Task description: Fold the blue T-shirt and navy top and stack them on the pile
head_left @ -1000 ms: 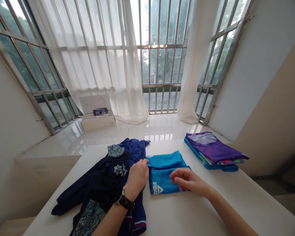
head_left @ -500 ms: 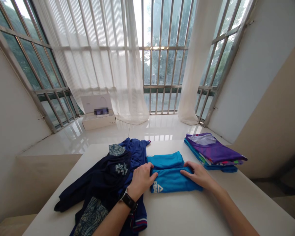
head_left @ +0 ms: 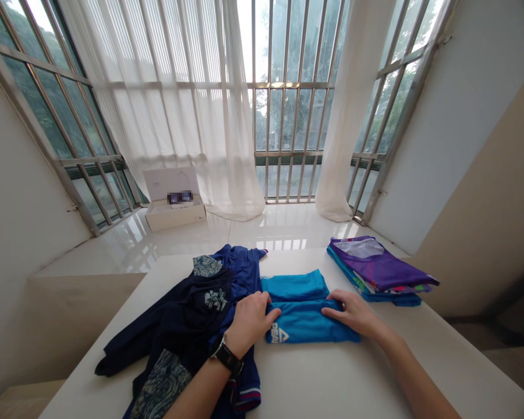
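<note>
A bright blue sports garment [head_left: 312, 321] lies folded on the white table in front of me, in two strips with a crease between them. White lettering and a triangular logo mark its near left part; I cannot tell whether it is a shirt or shorts. My left hand [head_left: 254, 317], with a black watch at the wrist, grips the left end of the crease, thumb on the near strip. At the crease's right end, my right hand [head_left: 349, 313] pinches the fabric, its thumb also on top. Some fingertips are hidden behind the fold.
Left of the blue garment lie loose dark navy clothes [head_left: 179, 314] with patterned patches and a royal blue garment [head_left: 247, 273]. A folded stack topped with purple cloth [head_left: 384, 265] sits back right. Beyond the table [head_left: 314, 384], an open white box [head_left: 177, 215] rests on the window ledge.
My right hand has shifted very slightly along the crease. Both hands stay on the blue garment, which lies almost exactly as before.
</note>
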Demonstrator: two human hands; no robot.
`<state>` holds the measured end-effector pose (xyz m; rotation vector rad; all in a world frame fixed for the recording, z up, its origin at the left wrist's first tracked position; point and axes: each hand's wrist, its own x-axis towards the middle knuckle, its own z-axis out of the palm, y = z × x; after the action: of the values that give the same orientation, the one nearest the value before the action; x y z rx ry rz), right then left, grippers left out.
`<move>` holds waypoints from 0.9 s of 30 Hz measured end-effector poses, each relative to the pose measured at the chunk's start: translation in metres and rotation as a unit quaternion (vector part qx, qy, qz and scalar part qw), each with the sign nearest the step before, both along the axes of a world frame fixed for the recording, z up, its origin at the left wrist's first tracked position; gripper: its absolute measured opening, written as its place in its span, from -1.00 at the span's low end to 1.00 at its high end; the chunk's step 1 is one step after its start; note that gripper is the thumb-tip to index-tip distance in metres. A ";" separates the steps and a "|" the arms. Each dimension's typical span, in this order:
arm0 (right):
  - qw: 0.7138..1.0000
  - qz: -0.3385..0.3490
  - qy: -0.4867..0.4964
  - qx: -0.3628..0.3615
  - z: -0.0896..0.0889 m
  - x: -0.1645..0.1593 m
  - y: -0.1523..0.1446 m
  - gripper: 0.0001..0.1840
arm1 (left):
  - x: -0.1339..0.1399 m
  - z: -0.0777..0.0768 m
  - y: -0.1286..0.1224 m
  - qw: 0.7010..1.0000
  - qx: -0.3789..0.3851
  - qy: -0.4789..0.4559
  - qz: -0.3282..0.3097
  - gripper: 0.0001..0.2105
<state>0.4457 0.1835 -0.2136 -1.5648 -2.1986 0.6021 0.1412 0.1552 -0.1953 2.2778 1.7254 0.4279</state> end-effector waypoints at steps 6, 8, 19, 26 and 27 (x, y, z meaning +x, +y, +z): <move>1.000 -0.002 0.018 -0.011 0.007 -0.002 -0.004 -0.62 | -0.005 0.001 0.004 0.997 -0.042 -0.058 -0.004 -0.80; 1.000 -0.001 0.022 -0.010 0.007 -0.002 -0.005 -0.61 | -0.007 0.001 0.006 0.995 -0.047 -0.085 -0.006 -0.83; 0.999 -0.026 0.034 0.015 -0.006 -0.006 0.002 -0.56 | -0.015 -0.002 0.015 0.989 -0.038 -0.146 -0.009 -0.81; 0.997 -0.062 0.001 0.047 -0.007 -0.007 0.002 -0.58 | -0.017 -0.012 0.018 0.987 -0.053 -0.149 -0.011 -0.88; 0.996 -0.067 -0.005 0.052 -0.008 -0.006 0.002 -0.58 | -0.017 -0.012 0.018 0.987 -0.052 -0.150 -0.009 -0.87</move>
<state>0.4394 0.1857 -0.2213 -1.6482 -2.0764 0.4337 0.1245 0.1734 -0.2071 2.0340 1.5397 0.6249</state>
